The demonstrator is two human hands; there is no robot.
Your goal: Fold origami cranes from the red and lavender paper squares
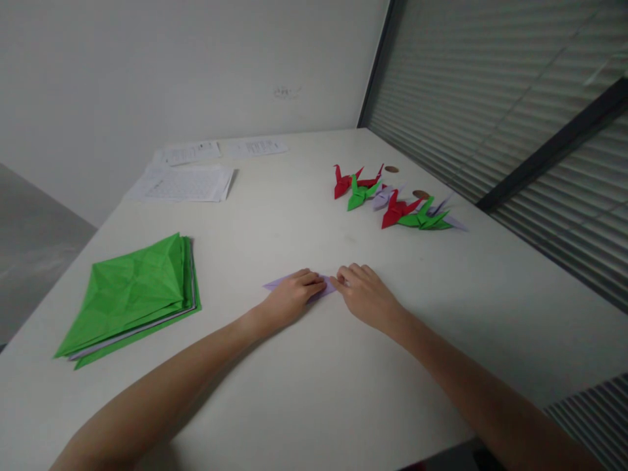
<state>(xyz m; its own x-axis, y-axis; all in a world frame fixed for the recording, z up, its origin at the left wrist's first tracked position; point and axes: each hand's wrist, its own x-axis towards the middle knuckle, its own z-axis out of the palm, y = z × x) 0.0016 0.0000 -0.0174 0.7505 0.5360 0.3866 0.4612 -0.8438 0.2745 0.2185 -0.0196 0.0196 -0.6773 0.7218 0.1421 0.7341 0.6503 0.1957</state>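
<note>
A small piece of folded purple paper (321, 292) lies flat on the table in front of me, with pointed ends to the left and right. My left hand (294, 292) rests over its middle, fingers together and pressing it down, and covers much of it. At the paper's right end is my right hand (366, 294). Its thumb and forefinger are closed on the tip there, while the other fingers are curled in.
A stack of creased green and purple paper (137, 288) sits to the left. Folded red, green and purple cranes (400, 209) stand in a group at the back right, near two round table inserts (420, 194). Printed sheets (189, 183) lie at the back left. Blinds (515, 111) border the right side.
</note>
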